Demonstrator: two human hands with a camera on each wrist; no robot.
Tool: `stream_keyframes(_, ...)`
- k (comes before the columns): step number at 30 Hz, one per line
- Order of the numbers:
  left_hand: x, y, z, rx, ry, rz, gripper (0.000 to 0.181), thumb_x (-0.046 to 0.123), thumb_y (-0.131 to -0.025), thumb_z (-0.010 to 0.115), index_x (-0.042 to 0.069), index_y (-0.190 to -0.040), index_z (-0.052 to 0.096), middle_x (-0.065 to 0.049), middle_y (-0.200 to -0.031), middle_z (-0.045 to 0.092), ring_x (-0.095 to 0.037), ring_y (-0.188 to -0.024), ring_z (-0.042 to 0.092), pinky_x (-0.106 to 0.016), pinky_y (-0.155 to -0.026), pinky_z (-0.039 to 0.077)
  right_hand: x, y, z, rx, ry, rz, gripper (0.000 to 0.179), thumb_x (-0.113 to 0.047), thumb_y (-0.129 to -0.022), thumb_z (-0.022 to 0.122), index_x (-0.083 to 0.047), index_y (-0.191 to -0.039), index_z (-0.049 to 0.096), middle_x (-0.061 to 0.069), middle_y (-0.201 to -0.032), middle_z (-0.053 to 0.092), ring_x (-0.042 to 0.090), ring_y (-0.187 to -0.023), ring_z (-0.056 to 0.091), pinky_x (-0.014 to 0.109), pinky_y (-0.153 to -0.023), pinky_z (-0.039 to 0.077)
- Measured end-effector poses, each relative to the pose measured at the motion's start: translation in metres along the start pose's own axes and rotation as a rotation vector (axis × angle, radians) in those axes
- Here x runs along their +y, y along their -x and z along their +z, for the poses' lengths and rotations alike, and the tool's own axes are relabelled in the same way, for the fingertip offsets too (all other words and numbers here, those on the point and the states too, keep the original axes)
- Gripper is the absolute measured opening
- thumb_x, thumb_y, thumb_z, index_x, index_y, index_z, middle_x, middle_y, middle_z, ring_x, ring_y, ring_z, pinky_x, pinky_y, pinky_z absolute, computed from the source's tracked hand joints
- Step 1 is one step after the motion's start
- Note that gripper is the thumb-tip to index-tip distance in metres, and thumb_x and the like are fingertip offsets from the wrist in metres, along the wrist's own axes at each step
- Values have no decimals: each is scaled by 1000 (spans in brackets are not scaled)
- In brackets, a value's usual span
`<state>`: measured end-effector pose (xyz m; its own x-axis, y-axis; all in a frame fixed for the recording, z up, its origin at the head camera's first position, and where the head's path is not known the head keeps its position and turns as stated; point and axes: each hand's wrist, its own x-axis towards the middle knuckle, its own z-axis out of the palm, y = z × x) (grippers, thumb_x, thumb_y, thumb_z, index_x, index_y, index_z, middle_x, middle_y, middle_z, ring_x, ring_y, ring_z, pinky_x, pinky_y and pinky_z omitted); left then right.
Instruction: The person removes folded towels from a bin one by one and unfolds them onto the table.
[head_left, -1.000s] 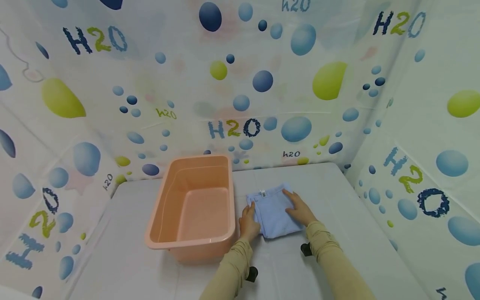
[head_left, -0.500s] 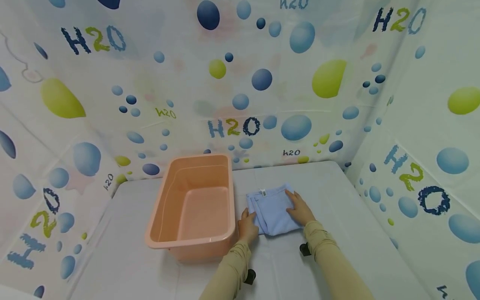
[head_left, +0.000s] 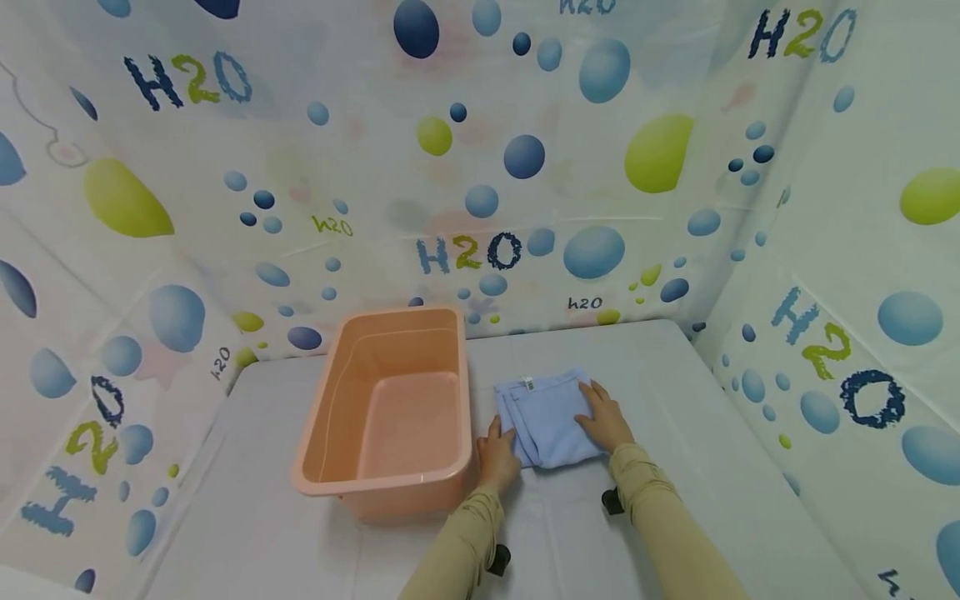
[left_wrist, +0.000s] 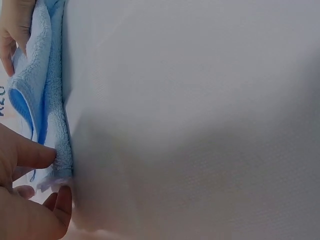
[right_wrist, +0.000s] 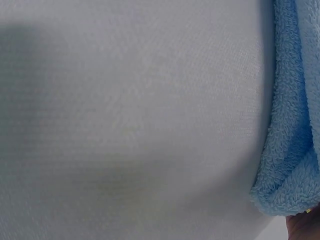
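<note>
From where I stand, the person's left hand [head_left: 498,457] is at the near-left edge of the folded blue towel [head_left: 551,425], thumb on the cloth and the other fingers parted from it with the towel's edge between; whether they truly pinch it I can't tell. The right hand [head_left: 606,421] lies at the towel's 3 o'clock side, fingers spread apart and resting on the cloth, thumb pointing toward 10.

Taking 12 as straight away from the person, the towel lies flat between the hands. It is close to square, so I can't name a long axis; its layered left edge runs from 11 to 5, and its far edge, bearing a small white tag [head_left: 528,383], faces nearly 12.

Off at about 9 o'clock from the towel sits a peach basin [head_left: 367,488], just beside the left hand. Its long axis runs roughly 12 to 6, its mouth faces up, and the smooth peach bottom shows inside. Both stand on a white-covered table [head_left: 645,375]. Tan sleeves [head_left: 678,529] reach in from 5 and 7, and a sheet [head_left: 375,167] printed with bubbles and "H2O" hangs behind.
</note>
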<state>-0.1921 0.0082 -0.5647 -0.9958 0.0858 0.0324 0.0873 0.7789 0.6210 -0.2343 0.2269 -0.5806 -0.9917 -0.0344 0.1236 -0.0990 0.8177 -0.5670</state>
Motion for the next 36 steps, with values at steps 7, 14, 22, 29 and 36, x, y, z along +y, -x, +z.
stream_keyframes(7, -5, 9, 1, 10, -194, 106, 47, 0, -67, 64, 5, -114, 64, -16, -144, 39, -37, -109, 47, -50, -81, 44, -3, 8, 1, -1, 54, 60, 56, -23, -89, 58, 2, -136, 41, 28, -144, 31, 53, -115, 41, 60, -92, 40)
stream_keyframes(14, -4, 23, -3, 13, -282, 192, 39, 4, -74, 62, 6, -113, 65, -14, -136, 49, -36, -112, 51, -52, -88, 42, -11, 13, 6, 21, 167, 98, 48, -26, -91, 56, -2, -132, 47, 23, -144, 32, 49, -122, 34, 63, -92, 35)
stream_keyframes(22, -4, 30, -4, 6, -368, 299, 38, 7, -77, 63, 2, -114, 63, -17, -129, 55, -36, -124, 48, -53, -103, 36, -29, 18, 21, 246, 231, -139, 26, -2, -82, 60, -1, -108, 65, 18, -108, 63, 41, -100, 53, 54, -79, 45)
stream_keyframes(29, 3, 35, -10, -7, -392, 355, 38, 7, -79, 61, -2, -116, 61, -19, -125, 58, -35, -122, 51, -46, -104, 39, -48, 15, 33, 285, 94, -333, 29, 1, -79, 60, 6, -107, 62, 18, -89, 67, 33, -83, 61, 45, -80, 45)
stream_keyframes(36, 1, 37, -9, -25, -371, 340, 42, 8, -78, 62, 3, -120, 60, -21, -127, 57, -36, -120, 52, -46, -101, 42, -78, 15, 37, 68, 65, -252, 41, -16, -85, 64, -1, -122, 56, 14, -93, 68, 30, -83, 62, 45, -79, 48)
